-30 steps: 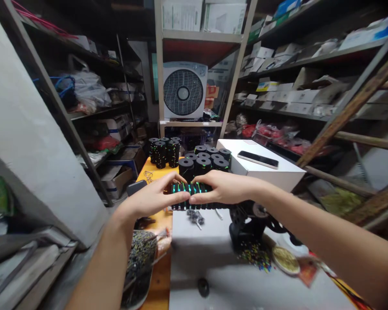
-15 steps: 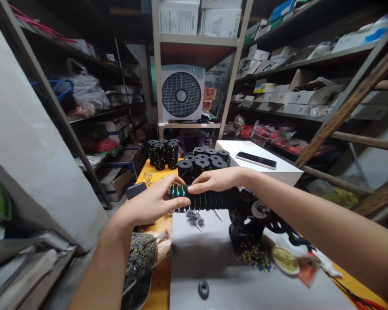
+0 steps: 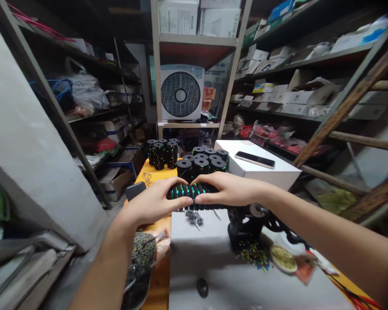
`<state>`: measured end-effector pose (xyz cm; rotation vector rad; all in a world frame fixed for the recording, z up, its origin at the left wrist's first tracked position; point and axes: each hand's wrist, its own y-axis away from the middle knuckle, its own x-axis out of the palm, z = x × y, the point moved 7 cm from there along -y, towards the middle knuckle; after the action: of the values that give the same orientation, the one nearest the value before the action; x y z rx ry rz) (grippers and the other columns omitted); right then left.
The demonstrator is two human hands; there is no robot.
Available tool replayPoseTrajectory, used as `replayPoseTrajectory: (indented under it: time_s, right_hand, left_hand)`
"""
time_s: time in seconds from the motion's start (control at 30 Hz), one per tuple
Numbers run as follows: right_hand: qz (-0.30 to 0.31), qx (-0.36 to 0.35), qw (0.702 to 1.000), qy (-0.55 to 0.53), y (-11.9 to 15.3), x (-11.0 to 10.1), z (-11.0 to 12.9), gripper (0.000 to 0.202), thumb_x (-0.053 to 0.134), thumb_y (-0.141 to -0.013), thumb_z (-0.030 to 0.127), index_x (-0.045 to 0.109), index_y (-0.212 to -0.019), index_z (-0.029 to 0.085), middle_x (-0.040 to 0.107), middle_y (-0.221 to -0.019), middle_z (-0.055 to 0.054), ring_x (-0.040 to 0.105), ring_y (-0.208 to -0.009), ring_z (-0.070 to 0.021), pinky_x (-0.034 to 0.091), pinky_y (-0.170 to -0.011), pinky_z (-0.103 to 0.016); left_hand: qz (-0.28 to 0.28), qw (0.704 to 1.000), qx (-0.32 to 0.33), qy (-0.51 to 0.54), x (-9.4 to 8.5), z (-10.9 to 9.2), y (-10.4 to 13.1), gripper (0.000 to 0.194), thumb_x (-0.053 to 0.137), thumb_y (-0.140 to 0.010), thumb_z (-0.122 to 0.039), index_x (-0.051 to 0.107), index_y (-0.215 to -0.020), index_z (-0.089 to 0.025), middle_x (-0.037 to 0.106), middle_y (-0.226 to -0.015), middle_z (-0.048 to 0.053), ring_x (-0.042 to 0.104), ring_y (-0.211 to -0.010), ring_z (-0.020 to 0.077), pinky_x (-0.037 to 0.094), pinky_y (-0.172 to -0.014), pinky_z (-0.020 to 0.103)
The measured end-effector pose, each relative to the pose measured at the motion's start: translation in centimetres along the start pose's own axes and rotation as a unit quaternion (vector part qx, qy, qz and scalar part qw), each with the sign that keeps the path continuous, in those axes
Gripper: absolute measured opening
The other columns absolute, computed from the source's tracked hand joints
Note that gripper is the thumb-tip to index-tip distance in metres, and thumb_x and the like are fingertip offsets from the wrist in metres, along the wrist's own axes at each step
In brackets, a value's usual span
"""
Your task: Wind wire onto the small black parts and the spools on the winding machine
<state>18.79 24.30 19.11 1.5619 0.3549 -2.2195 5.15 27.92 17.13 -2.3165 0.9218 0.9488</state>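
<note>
A row of black ring-shaped spools [image 3: 182, 190] with green-blue glints lies lengthwise in front of me, at the end of a black machine [image 3: 242, 230]. My left hand [image 3: 160, 196] is closed round the left end, with the thumb in front and the fingers over the top. Close beside it my right hand [image 3: 228, 189] grips the middle of the row the same way. The two thumb tips nearly meet. My right hand hides part of the row and its join to the machine. One loose black ring [image 3: 202, 287] lies on the white board [image 3: 187, 258] below.
Behind my hands stand several stacks of black spools [image 3: 201, 164] on the yellow table [image 3: 158, 171]. A phone [image 3: 255, 159] rests on a white box [image 3: 261, 172]. Small coloured beads [image 3: 255, 256], a round dish [image 3: 283, 258] and a tray of small parts [image 3: 140, 258] are nearer.
My right hand has moved slightly right and down and now wraps the row with its thumb in front. More green-blue glints show between my hands. My left hand has barely moved.
</note>
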Motion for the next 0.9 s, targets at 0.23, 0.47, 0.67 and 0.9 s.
replayPoseTrajectory:
  time_s: [0.23, 0.47, 0.67, 0.9]
  right_hand:
    - [-0.146, -0.086, 0.975, 0.146, 2.2, 1.2, 2.0, 0.054, 0.059, -0.087, 0.043, 0.045, -0.130, 0.013, 0.063, -0.118, -0.013, 0.060, -0.105, -0.0280, 0.048, -0.086, -0.040]
    - [-0.186, -0.123, 0.948, 0.229, 3.1, 2.3, 2.5, 0.056, 0.058, -0.087, 0.028, 0.038, -0.136, 0.008, 0.057, -0.122, -0.016, 0.053, -0.109, -0.0294, 0.046, -0.093, -0.043]
    - [-0.193, -0.136, 0.940, 0.245, 3.3, 2.3, 2.6, 0.056, 0.058, -0.086, 0.026, 0.038, -0.136, 0.006, 0.058, -0.118, -0.016, 0.053, -0.108, -0.0296, 0.046, -0.093, -0.043]
    - [-0.200, -0.141, 0.947, 0.209, 3.3, 2.1, 2.1, 0.056, 0.061, -0.084, 0.027, 0.040, -0.132, 0.008, 0.057, -0.124, -0.015, 0.054, -0.111, -0.0280, 0.045, -0.096, -0.042]
  left_hand:
    - [0.017, 1.000, -0.009, 0.012, 0.2, 0.0, 0.0, 0.039, 0.058, -0.083, -0.051, 0.060, -0.111, -0.025, 0.068, -0.100, 0.000, 0.062, -0.089, 0.0192, 0.045, -0.075, 0.029]
    - [0.010, 1.000, -0.017, -0.005, 0.0, 0.0, 0.0, 0.043, 0.058, -0.082, -0.053, 0.059, -0.114, -0.025, 0.068, -0.101, -0.001, 0.061, -0.086, 0.0190, 0.045, -0.073, 0.029]
    - [0.010, 1.000, -0.005, -0.022, 0.1, -0.3, -0.1, 0.042, 0.055, -0.084, -0.053, 0.058, -0.116, -0.025, 0.067, -0.111, 0.001, 0.060, -0.097, 0.0204, 0.045, -0.083, 0.031]
    - [-0.042, 0.998, 0.001, -0.044, 0.3, -1.1, -0.3, 0.042, 0.053, -0.083, -0.058, 0.057, -0.113, -0.029, 0.066, -0.116, -0.001, 0.059, -0.106, 0.0224, 0.042, -0.092, 0.035]
